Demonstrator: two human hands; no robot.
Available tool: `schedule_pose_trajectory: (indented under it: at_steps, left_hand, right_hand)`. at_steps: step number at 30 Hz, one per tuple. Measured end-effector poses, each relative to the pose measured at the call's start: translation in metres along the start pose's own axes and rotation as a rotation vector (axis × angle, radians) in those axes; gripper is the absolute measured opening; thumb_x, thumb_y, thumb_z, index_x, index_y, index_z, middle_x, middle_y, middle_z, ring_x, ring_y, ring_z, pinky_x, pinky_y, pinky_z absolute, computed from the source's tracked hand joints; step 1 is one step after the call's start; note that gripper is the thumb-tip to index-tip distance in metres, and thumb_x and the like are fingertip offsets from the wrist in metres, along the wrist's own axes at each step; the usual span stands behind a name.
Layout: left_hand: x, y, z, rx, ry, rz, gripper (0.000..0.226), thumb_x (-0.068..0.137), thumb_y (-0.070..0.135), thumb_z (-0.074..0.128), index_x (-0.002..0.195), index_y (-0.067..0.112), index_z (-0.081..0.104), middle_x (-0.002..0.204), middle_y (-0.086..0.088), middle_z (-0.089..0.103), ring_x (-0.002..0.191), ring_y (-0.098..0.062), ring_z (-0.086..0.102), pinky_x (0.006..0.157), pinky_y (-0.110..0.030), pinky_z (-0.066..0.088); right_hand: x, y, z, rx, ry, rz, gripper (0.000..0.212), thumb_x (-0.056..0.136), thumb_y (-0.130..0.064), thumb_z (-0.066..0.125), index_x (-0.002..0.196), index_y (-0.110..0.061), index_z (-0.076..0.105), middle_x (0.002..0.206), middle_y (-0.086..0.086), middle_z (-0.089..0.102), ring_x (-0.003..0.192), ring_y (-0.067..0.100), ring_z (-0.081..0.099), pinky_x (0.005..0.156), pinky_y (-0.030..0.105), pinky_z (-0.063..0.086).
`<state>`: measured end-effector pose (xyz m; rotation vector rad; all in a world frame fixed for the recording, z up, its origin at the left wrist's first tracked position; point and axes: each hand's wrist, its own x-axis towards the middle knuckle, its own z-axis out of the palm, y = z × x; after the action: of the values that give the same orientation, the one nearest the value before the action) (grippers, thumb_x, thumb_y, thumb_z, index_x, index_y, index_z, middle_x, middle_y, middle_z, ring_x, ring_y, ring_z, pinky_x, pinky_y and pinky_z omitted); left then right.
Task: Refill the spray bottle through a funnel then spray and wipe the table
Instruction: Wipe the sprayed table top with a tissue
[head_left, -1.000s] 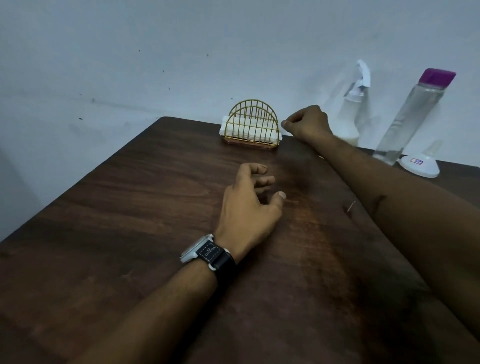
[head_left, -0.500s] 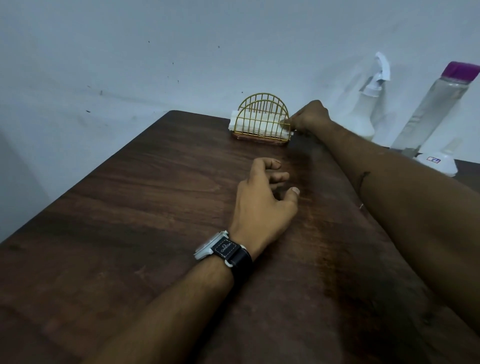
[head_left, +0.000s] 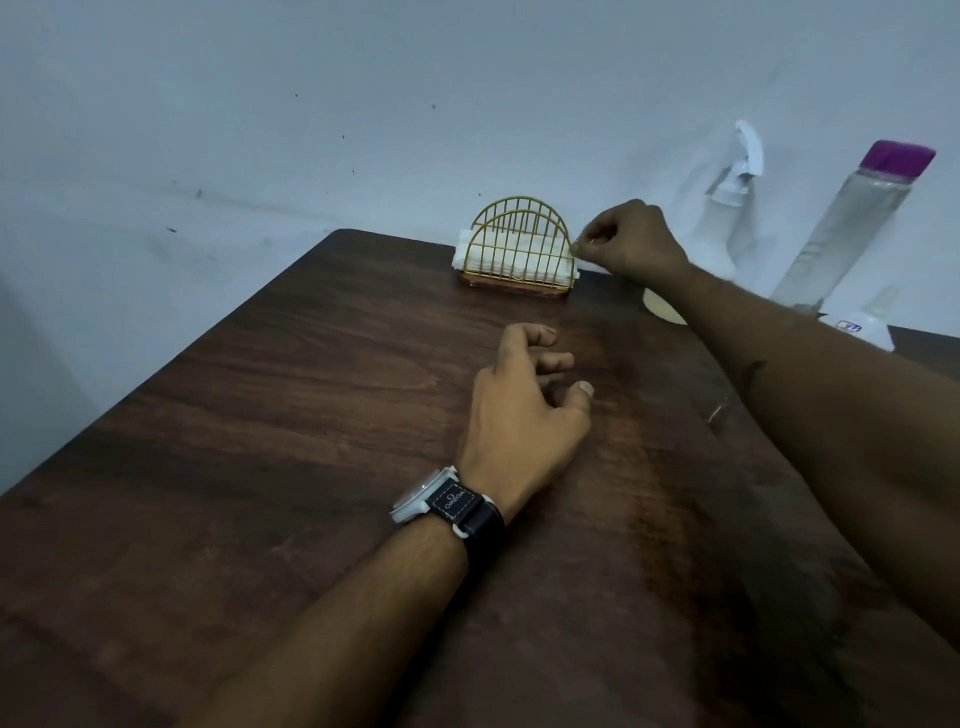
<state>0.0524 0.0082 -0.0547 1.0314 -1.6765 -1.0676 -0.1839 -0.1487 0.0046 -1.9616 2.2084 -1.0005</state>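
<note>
A gold wire napkin holder (head_left: 519, 249) with white napkins (head_left: 545, 252) stands at the far edge of the dark wooden table (head_left: 260, 467). My right hand (head_left: 631, 241) is at the holder's right end, its fingertips pinching the edge of a napkin. My left hand (head_left: 524, 410), watch on the wrist, rests on the table's middle with fingers loosely curled, holding nothing. A white spray bottle (head_left: 727, 208) stands against the wall behind my right hand. A clear bottle with a purple cap (head_left: 852, 223) is to its right, and a white funnel (head_left: 867, 322) lies upside down beside it.
A grey wall rises right behind the table. A small pale round object (head_left: 662, 309) lies on the table, partly hidden by my right forearm. The table's left edge runs diagonally toward me.
My right hand moved left from beside the spray bottle to the holder's right end and now pinches a napkin. My left hand stayed put.
</note>
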Motion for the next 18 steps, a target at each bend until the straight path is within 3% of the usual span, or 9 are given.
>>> schedule_pose_trajectory:
  at_steps: [3, 7, 11, 15, 18]
  left_hand:
    - [0.000, 0.000, 0.000, 0.012, 0.000, 0.003, 0.045, 0.092, 0.018, 0.077, 0.128, 0.023, 0.052, 0.119, 0.011, 0.073, 0.106, 0.002, 0.071, 0.099, -0.024, 0.057]
    - [0.001, -0.001, 0.000, 0.009, 0.001, 0.002, 0.044, 0.091, 0.017, 0.077, 0.127, 0.023, 0.052, 0.118, 0.010, 0.073, 0.108, 0.001, 0.070, 0.099, -0.025, 0.057]
    - [0.002, -0.002, 0.001, 0.011, 0.006, 0.004, 0.044, 0.091, 0.018, 0.077, 0.127, 0.023, 0.052, 0.118, 0.011, 0.073, 0.105, 0.002, 0.071, 0.099, -0.025, 0.058]
    - [0.001, -0.002, 0.000, 0.015, 0.003, 0.007, 0.043, 0.092, 0.018, 0.077, 0.126, 0.025, 0.051, 0.116, 0.013, 0.073, 0.107, 0.001, 0.070, 0.100, -0.029, 0.057]
    - [0.001, -0.002, 0.001, 0.022, -0.001, 0.014, 0.043, 0.092, 0.018, 0.076, 0.125, 0.025, 0.051, 0.113, 0.015, 0.072, 0.107, 0.001, 0.070, 0.101, -0.029, 0.057]
  right_hand:
    - [-0.002, -0.001, 0.005, -0.066, 0.015, -0.149, 0.027, 0.083, -0.029, 0.082, 0.103, -0.011, 0.080, 0.085, 0.009, 0.076, 0.081, 0.013, 0.066, 0.083, 0.033, 0.054]
    - [0.008, -0.004, 0.018, -0.032, 0.003, -0.007, 0.043, 0.081, -0.033, 0.086, 0.113, -0.005, 0.077, 0.095, 0.010, 0.076, 0.089, 0.016, 0.067, 0.086, 0.030, 0.053]
    - [0.010, 0.000, 0.024, 0.007, 0.059, 0.003, 0.021, 0.087, -0.023, 0.080, 0.099, -0.006, 0.082, 0.098, 0.010, 0.079, 0.086, 0.011, 0.066, 0.083, 0.031, 0.055]
    - [0.000, 0.002, 0.022, 0.032, 0.080, 0.013, 0.017, 0.089, -0.021, 0.076, 0.097, -0.008, 0.082, 0.096, 0.009, 0.079, 0.085, 0.010, 0.067, 0.077, 0.023, 0.047]
    - [-0.009, 0.005, 0.018, 0.098, 0.092, 0.034, 0.015, 0.089, -0.019, 0.076, 0.095, -0.007, 0.082, 0.092, 0.008, 0.079, 0.080, 0.015, 0.073, 0.081, 0.030, 0.058]
